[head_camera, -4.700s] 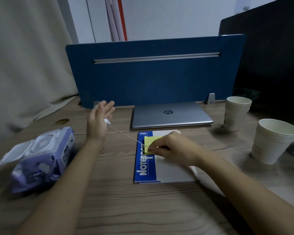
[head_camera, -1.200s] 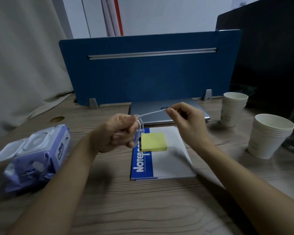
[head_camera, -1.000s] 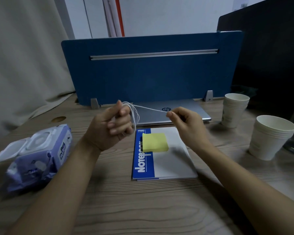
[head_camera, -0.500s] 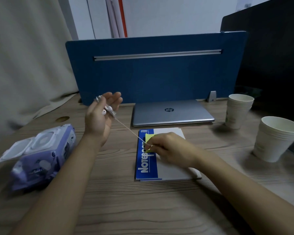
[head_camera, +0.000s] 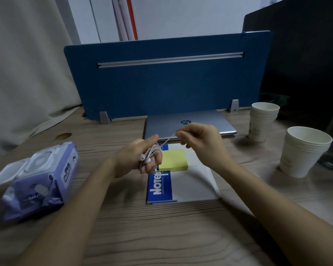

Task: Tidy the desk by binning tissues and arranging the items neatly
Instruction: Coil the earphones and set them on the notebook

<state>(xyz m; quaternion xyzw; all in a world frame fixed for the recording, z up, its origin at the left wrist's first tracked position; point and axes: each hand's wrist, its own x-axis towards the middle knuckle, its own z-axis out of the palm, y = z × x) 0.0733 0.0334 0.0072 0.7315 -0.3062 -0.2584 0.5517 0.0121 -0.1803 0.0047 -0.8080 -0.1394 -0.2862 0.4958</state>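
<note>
Left hand: the left hand (head_camera: 135, 160) is raised above the desk with white earphone cable (head_camera: 152, 150) looped round its fingers, which curl enough to keep the coil on; two earbuds (head_camera: 145, 158) hang against the fingers
Right hand: the right hand (head_camera: 198, 139) pinches the free end of the cable between thumb and forefinger, just right of the left hand and a little higher, with a short taut run of cable between the two
Cable risk: if the pinch slips while the run is tight, the end could spring back and loosen the last loop; if the left fingers straighten, the whole coil may slide off and tangle
Earbud risk: the earbuds dangle free, so a further wrap could trap them under a loop or leave them swinging out of the bundle
Below the hands: the yellow sticky-note pad (head_camera: 173, 160) lies on the notebook (head_camera: 188, 187) right under the coil; a dropped bundle would land there and could nudge the pad askew
Further out: closed laptop (head_camera: 200, 121) behind the notebook against the blue divider (head_camera: 171, 83); wet-wipe pack (head_camera: 38, 181) at left with its lid open; two stacks of paper cups (head_camera: 304, 150) at right, near enough that a wide sweep of the right elbow might tip them
Tissues: none visible on the desk (head_camera: 161, 237), and no bin in view
</note>
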